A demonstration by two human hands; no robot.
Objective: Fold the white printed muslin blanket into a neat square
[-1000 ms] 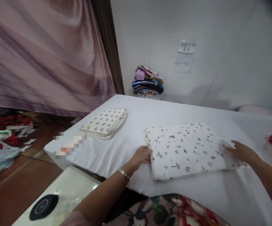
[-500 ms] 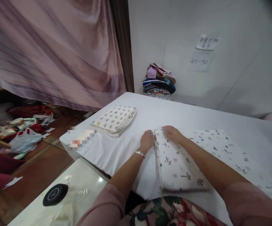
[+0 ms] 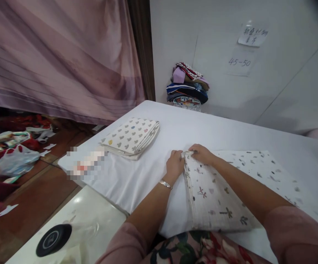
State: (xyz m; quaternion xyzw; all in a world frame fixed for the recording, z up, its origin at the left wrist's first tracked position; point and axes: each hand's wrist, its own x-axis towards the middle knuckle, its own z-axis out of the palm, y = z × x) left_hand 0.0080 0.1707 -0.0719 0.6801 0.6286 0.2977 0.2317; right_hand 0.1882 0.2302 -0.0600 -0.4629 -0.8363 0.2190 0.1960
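A white cloth [image 3: 211,194] printed with small palm trees and leaves lies partly folded on the white-covered table [image 3: 172,124]. Several layers show along its left edge, and a single flat part stretches out to the right under my right forearm. My left hand [image 3: 174,164], with a silver bracelet at the wrist, pinches the far left corner of the folded part. Close beside it, my right hand [image 3: 202,154] grips the far edge with curled fingers. Left of my hands rests a folded cloth [image 3: 131,137] with grey mouse-head shapes.
A lower white surface [image 3: 92,209] at the near left holds a round black object [image 3: 53,240]. Stacked folded fabrics [image 3: 187,88] stand by the wall beyond the table. A pink curtain [image 3: 65,55] hangs at the left, with bags [image 3: 17,159] on the tiled floor below.
Both hands stay at the far edge of the palm-print cloth. My right fingers have curled in more on the edge, which now looks slightly raised. The camera view has shifted a little.
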